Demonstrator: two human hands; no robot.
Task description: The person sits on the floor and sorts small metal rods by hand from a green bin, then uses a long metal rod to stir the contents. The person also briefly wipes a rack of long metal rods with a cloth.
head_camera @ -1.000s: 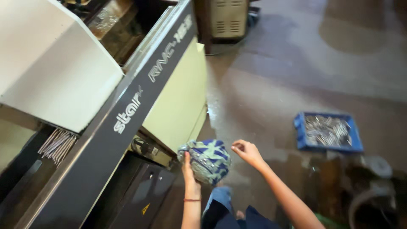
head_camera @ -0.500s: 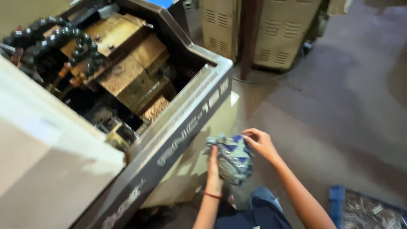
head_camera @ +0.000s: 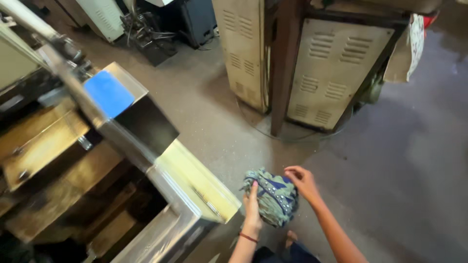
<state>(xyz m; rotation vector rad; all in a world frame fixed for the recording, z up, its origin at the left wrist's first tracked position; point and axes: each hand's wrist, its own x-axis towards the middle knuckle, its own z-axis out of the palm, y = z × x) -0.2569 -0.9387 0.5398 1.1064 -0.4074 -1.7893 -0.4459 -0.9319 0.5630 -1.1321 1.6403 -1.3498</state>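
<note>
Head view: since the earlier frame the view has swung right, so the open machine housing (head_camera: 161, 195) now sits at the near left and the beige louvred metal cabinets (head_camera: 331, 63) show at the far side. The crumpled blue-and-green patterned rag (head_camera: 273, 195) is bunched between both hands over the grey concrete floor (head_camera: 399, 160). The left hand (head_camera: 252, 209) presses its side; the right hand (head_camera: 303, 182) cups the top, keeping the wad compact.

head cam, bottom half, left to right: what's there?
Open machine housing → left hand → bunched blue-green cloth → right hand → bare concrete floor.
</note>
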